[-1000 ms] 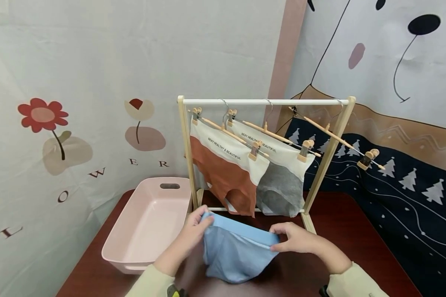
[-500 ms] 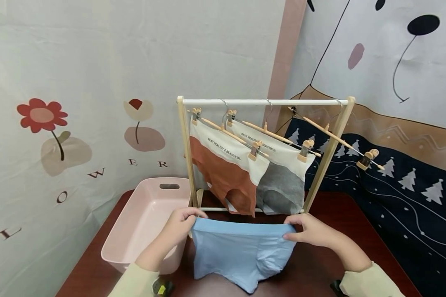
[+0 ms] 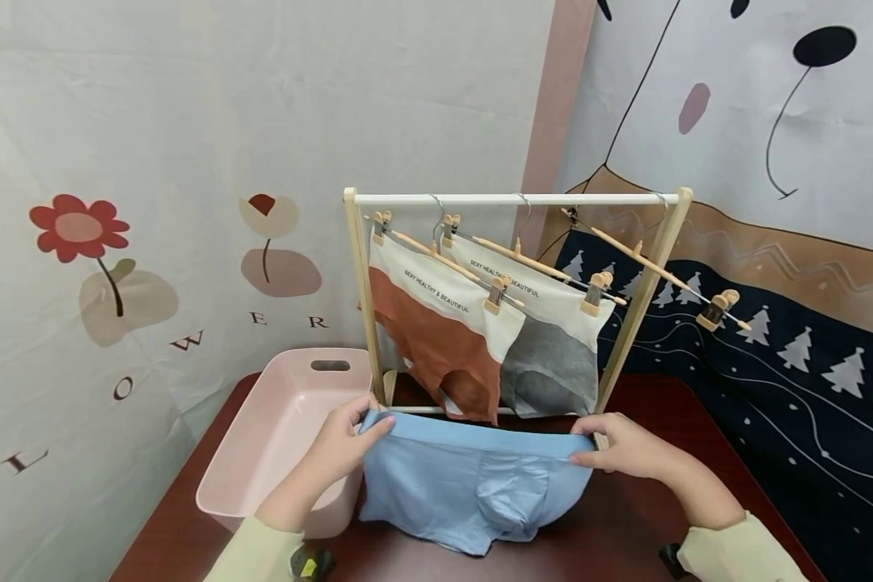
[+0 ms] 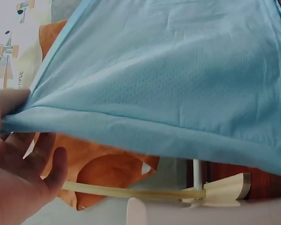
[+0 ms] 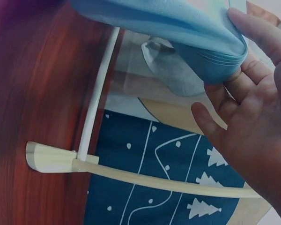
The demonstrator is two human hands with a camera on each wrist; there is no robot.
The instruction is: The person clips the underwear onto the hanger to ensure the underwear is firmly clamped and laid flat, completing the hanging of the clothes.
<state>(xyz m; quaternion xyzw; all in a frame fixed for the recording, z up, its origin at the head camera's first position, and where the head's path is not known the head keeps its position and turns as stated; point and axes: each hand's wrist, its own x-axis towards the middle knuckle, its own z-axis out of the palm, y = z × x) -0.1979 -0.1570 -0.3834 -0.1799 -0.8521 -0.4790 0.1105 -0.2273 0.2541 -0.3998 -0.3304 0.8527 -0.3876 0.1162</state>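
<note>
Light blue briefs (image 3: 473,485) hang spread between both hands, over the table in front of the rack. My left hand (image 3: 345,436) pinches the left end of the waistband, thumb in front. At the right end, my right hand (image 3: 622,444) pinches the band between thumb and fingers. In the left wrist view the blue cloth (image 4: 168,79) stretches away from the left hand (image 4: 23,164). The right wrist view has the right hand (image 5: 257,98) on a folded corner of the cloth (image 5: 215,61).
A wooden rack with a white rail (image 3: 480,200) stands behind. Rust-and-white briefs (image 3: 444,331) and grey-and-white briefs (image 3: 553,356) hang from clip hangers. One hanger (image 3: 651,263) at the right holds no garment. At the left is a pink basin (image 3: 250,436) on the dark red table (image 3: 611,525).
Both hands have moved apart, the left one leftward and the right one rightward. The blue briefs went from bunched and slanted to spread wide, with the waistband stretched out.
</note>
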